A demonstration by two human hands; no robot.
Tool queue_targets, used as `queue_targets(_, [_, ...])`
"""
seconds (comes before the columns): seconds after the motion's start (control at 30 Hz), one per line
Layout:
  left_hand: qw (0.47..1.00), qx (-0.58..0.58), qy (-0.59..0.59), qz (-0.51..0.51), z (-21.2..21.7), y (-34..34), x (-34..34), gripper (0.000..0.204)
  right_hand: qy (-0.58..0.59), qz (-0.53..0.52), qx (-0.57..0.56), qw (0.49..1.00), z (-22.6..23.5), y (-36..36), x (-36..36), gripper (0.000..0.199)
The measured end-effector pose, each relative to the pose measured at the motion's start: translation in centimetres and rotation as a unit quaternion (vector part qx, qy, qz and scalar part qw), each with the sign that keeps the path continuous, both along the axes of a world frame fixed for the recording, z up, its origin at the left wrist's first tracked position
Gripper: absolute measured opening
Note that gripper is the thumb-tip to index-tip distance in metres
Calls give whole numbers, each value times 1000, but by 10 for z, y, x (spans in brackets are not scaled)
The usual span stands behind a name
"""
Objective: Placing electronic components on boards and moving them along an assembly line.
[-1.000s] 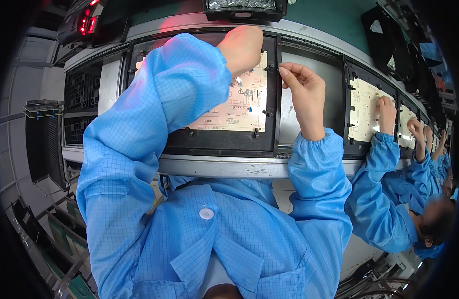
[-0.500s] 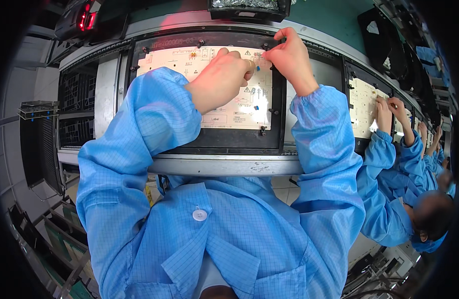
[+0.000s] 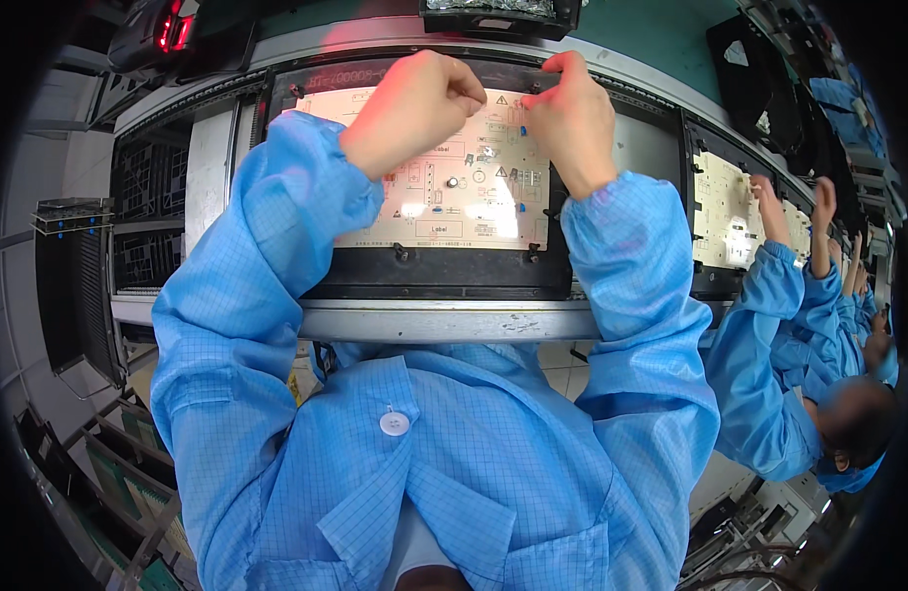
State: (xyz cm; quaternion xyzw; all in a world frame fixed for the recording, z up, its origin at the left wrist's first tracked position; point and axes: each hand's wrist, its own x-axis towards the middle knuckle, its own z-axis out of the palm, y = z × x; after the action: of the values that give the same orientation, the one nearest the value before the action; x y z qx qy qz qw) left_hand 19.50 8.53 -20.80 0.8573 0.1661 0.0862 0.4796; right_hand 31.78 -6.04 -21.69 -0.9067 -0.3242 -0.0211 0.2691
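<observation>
Conveyor (image 3: 424, 320): circuit board (image 3: 454, 197) under both hands' grip.

Grey conveyor rail (image 3: 444, 320) across mid frame, black carrier tray (image 3: 444, 276) on it holding a pale circuit board (image 3: 444, 197), second tray (image 3: 705, 281) at right

left hand (image 3: 414, 108) shifted left off board centre, right hand (image 3: 572, 118) lowered slightly

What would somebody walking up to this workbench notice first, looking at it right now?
Probably the pale circuit board lying in a black carrier frame on the metal conveyor rail, dead centre. Both bare hands are raised over its far edge: the left hand curled loosely, the right hand pinching at the frame's top rim. Off to the right, a co-worker's blue sleeve reaches to a second board.
</observation>
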Motion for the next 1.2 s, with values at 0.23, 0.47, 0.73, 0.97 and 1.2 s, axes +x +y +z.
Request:
queue_targets(0.23, [1000,-3,12,22,6,8,3,21,91,225,27,970,6,-56,-28,17])
queue_targets(0.47, [995,-5,100,9,-1,-7,45,18,27,209,52,976,-6,-58,-43,12])
queue_targets(0.73, [988,50,140,43,-17,-11,66,22,164,125,180,962,-17,-67,-34,7])
queue_targets(0.97, [986,61,150,44,-20,-14,68,37,173,92,204,959,-8,-70,-29,7])
queue_targets(1.2, [985,119,116,50,-17,-25,66,27,208,63,233,948,-4,-71,-28,8])
